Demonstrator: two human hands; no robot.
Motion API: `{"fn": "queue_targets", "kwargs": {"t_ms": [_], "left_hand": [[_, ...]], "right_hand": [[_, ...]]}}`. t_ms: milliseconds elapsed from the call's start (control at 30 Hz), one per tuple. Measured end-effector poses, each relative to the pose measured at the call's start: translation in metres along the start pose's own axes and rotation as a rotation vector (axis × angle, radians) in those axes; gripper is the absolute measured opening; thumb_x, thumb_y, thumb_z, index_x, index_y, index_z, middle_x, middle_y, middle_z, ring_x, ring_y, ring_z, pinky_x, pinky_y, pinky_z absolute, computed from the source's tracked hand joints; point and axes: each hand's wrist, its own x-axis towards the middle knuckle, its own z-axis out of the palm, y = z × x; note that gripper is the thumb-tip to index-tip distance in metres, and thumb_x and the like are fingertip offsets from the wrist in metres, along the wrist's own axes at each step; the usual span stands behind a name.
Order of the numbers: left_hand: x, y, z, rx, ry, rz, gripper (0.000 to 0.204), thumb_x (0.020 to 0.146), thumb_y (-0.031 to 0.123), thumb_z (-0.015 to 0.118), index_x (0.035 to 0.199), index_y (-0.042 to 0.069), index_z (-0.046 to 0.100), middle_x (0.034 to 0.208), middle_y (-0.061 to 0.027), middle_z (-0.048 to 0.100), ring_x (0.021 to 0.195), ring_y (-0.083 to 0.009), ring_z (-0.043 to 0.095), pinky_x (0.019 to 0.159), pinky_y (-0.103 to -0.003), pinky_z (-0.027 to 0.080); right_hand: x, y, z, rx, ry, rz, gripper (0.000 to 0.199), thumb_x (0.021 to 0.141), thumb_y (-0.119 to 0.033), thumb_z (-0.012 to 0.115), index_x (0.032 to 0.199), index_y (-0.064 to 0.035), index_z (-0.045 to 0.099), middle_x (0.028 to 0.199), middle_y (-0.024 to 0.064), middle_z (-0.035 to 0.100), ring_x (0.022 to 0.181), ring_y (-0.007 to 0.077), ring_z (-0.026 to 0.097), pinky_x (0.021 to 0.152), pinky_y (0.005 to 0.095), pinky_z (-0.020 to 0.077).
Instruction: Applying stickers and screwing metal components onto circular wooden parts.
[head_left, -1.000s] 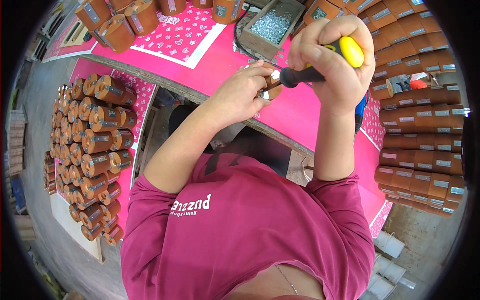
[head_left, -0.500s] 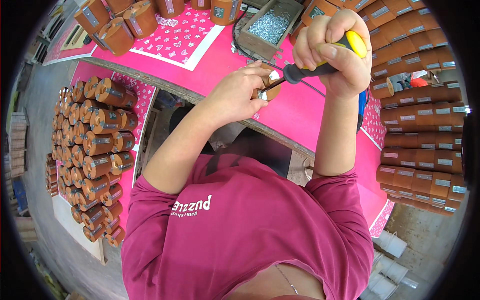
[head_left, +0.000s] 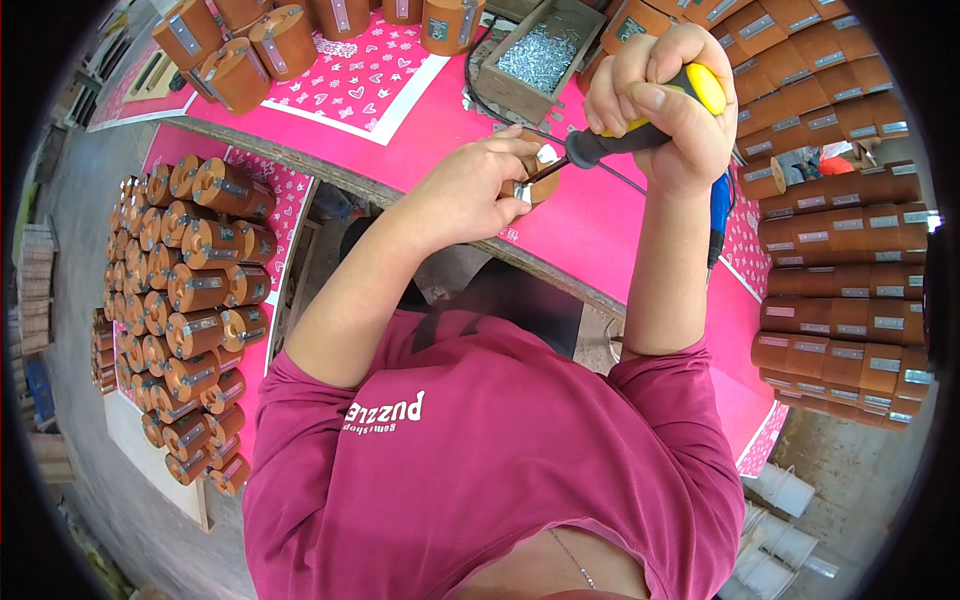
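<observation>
Screwdriver (head_left: 640, 125), yellow-and-black handle, clenched in right hand (head_left: 660, 105), tip on small brown wooden cylinder (head_left: 530, 172) with metal plate, gripped by left hand (head_left: 470, 195) above pink bench (head_left: 600, 230) centre.

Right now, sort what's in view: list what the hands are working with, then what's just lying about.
In use:
left hand
right hand
yellow-handled screwdriver
small wooden cylinder

Lying about:
box of screws
stacked wooden cylinders
blue-handled tool
heart-patterned sheet
</observation>
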Motion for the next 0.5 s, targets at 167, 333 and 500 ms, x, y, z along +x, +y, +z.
{"fn": "queue_targets", "kwargs": {"t_ms": [167, 333, 500], "left_hand": [[0.005, 0.000, 0.000, -0.006, 0.013, 0.014, 0.019, 0.065, 0.004, 0.067, 0.081, -0.005, 0.061, 0.117, -0.0159, 0.053, 0.121, -0.0309, 0.039, 0.092, -0.035, 0.040], [0.001, -0.002, -0.005, 0.050, 0.046, 0.123, 0.033, 0.065, 0.009, 0.066, 0.096, -0.001, 0.059, 0.117, -0.0190, 0.049, 0.117, -0.0360, 0.039, 0.101, -0.041, 0.031], [-0.019, -0.009, -0.003, 0.468, 0.150, 0.113, 0.035, 0.060, 0.009, 0.066, 0.093, 0.003, 0.058, 0.118, -0.0120, 0.046, 0.119, -0.0352, 0.034, 0.087, -0.048, 0.036]], "right_hand": [[-0.004, -0.004, -0.002, -0.053, 0.107, 0.004, 0.011, 0.067, 0.003, 0.043, 0.076, -0.0033, 0.039, 0.060, 0.0086, 0.041, 0.049, 0.0171, 0.042, 0.045, 0.0307, 0.0397], [-0.017, -0.011, -0.014, 0.060, 0.216, -0.105, 0.013, 0.070, 0.006, 0.047, 0.077, -0.0025, 0.040, 0.061, 0.0092, 0.045, 0.050, 0.0185, 0.046, 0.046, 0.0327, 0.0415], [-0.036, -0.038, -0.019, -0.159, 0.477, -0.166, 0.009, 0.070, -0.007, 0.046, 0.069, -0.0084, 0.037, 0.064, 0.0035, 0.034, 0.058, 0.0142, 0.034, 0.054, 0.0284, 0.0316]]}}
